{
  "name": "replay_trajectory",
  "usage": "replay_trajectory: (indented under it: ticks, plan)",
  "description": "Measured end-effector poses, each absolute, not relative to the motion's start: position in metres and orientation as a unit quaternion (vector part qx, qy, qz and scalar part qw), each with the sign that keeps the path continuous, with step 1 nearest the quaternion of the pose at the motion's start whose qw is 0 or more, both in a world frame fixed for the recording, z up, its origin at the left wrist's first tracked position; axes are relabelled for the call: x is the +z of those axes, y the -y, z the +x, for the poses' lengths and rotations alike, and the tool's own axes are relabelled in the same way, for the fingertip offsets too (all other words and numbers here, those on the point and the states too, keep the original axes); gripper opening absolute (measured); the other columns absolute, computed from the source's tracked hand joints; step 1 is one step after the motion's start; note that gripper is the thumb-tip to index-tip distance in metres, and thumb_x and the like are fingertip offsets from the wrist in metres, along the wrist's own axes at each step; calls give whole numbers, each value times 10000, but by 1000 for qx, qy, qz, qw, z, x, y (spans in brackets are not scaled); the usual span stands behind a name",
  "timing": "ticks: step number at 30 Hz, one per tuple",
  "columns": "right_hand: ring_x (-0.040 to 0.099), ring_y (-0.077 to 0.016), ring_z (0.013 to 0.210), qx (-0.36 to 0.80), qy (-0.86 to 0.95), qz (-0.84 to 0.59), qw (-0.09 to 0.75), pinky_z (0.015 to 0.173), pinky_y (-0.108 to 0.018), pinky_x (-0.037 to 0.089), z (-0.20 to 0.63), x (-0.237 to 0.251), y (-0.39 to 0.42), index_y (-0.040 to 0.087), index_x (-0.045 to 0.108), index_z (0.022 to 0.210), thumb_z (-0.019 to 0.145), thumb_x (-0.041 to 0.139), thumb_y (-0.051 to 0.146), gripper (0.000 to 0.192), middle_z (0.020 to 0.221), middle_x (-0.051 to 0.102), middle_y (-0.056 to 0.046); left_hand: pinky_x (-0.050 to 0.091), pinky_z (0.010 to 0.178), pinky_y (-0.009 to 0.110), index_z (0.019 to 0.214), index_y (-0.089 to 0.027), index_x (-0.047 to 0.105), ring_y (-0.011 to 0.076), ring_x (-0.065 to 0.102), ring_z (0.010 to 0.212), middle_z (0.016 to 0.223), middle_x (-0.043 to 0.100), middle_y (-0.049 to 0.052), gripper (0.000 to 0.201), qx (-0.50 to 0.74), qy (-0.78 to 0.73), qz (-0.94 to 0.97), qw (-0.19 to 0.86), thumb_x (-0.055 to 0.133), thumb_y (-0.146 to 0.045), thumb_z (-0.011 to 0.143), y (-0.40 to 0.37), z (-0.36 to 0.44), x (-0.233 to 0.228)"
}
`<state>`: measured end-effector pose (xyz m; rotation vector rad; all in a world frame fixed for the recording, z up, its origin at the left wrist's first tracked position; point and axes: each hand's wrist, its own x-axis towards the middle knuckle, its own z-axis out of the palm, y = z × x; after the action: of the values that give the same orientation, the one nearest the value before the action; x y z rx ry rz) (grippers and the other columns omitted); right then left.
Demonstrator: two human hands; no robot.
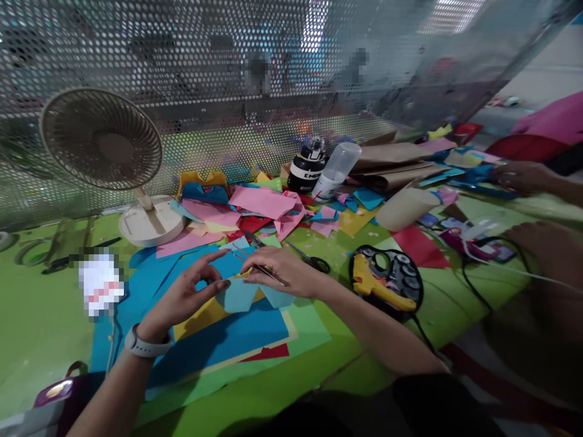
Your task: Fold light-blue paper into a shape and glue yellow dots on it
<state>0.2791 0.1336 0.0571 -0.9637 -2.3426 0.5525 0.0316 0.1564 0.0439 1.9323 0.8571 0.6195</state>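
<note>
folding looks under way: left hand [184, 294] pinches the light blue paper piece [239, 294], right hand [285, 270] presses its edge (clamped on a thin stick [266, 271]); next needs a firm crease.

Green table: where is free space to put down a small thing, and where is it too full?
The green table is bare left of the blue paper sheets, below the fan, and near the edge right of them. Scraps crowd the middle; the glue gun and cables fill the right.

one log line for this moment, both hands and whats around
left hand: pinching light blue paper piece | right hand: holding thin stick on paper | nearby: scissors, glue gun, fan
</note>
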Motion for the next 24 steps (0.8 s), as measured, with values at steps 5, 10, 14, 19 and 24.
replay_trajectory:
  ticks: [5, 10, 14, 19, 24]
  plan:
    - [632, -170, 803, 169, 857, -385, 298, 709, -262, 447, 298, 64, -141, 160, 651, 999, 956, 539, 357, 230, 884, 699, -70, 484, 686, 275, 1330, -198, 503, 166, 594, 741, 784, 638, 14, 518, 287, -388, 754, 446, 611, -400, 866, -169, 23, 37]
    - [666, -190, 871, 93, 819, -447, 346, 755, -288, 487, 318, 57, -143, 173, 630, 1091, 967, 512, 315, 223, 998, 720, -83, 460, 644, 273, 1265, -170, 559, 151, 568, 687, 726, 606, -1, 498, 293, -414, 720, 474, 612, -436, 847, -184, 17, 23]
    - [649, -215, 884, -12, 824, -465, 323, 795, -349, 501, 333, 29, -123, 188, 644, 1101, 978, 480, 271, 221, 957, 716, -101, 452, 637, 278, 1220, -162, 590, 157, 556, 686, 722, 601, 3, 496, 288, -447, 713, 457, 604, -478, 838, -190, 18, 11]
    - [633, -200, 820, -20, 864, -403, 302, 809, -369, 530, 348, -9, -79, 152, 649, 1085, 949, 470, 148, 225, 837, 685, -90, 441, 625, 263, 1204, -151, 600, 156, 553, 706, 751, 595, 7, 531, 288, -468, 693, 466, 615, -517, 818, -192, 19, 4]
    - [653, -204, 935, -26, 873, -395, 286, 903, -399, 535, 353, -25, -43, 157, 648, 1128, 941, 458, 133, 268, 931, 708, -102, 466, 625, 249, 1206, -186, 603, 144, 560, 716, 802, 579, -3, 569, 277, -473, 701, 456, 723, -481, 736, -194, 15, -1]
